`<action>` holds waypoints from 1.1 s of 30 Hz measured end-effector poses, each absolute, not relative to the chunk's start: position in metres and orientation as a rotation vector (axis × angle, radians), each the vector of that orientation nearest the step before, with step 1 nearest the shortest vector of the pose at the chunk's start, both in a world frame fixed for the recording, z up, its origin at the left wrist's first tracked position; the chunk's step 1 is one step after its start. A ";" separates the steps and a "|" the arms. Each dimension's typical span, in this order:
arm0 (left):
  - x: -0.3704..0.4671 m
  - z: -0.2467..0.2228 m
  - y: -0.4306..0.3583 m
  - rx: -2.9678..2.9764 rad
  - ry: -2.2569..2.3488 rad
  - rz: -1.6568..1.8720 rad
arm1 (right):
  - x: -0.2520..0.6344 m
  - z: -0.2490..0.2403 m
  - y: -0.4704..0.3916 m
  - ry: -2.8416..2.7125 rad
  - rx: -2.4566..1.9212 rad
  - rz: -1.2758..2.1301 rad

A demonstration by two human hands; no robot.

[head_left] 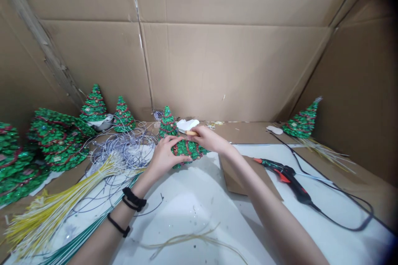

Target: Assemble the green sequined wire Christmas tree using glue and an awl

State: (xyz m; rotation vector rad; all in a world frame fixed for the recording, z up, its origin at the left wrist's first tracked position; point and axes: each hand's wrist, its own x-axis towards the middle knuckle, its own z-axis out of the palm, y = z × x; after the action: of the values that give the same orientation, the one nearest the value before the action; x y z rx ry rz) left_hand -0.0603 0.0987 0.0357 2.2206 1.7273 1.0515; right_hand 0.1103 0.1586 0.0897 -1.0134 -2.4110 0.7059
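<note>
A small green Christmas tree (190, 149) with red trim lies on its side on the white tabletop. My left hand (166, 152) grips it from the left, thumb in front and fingers over the top. Above its right part, my right hand (207, 137) is closed on a tool with a light wooden handle (190, 133); the tool's working end cannot be made out. Just behind the hands stands another small tree (168, 122), upright. Beside that tree is a crumpled white piece (187, 125).
Yellow and white strands (62, 207), green strands (90, 227) and tangled grey wire (124, 145) spread at left, near several larger trees (59, 140). A corded glue gun (289, 180) and cardboard piece (236, 174) lie right. Cardboard walls (236, 66) enclose the table.
</note>
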 end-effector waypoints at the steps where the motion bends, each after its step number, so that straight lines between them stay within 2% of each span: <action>1: -0.060 0.035 0.099 2.219 1.727 1.053 | 0.110 0.090 0.158 -2.412 -1.013 0.718; 33: -0.061 0.032 0.100 2.249 1.693 1.057 | 0.114 0.090 0.159 -2.451 -0.946 0.769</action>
State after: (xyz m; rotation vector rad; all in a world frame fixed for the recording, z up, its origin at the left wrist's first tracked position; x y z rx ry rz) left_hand -0.0615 0.0997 0.0321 2.2486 1.6932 1.0566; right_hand 0.1140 0.1588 0.0897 -0.9459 -2.4505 0.7686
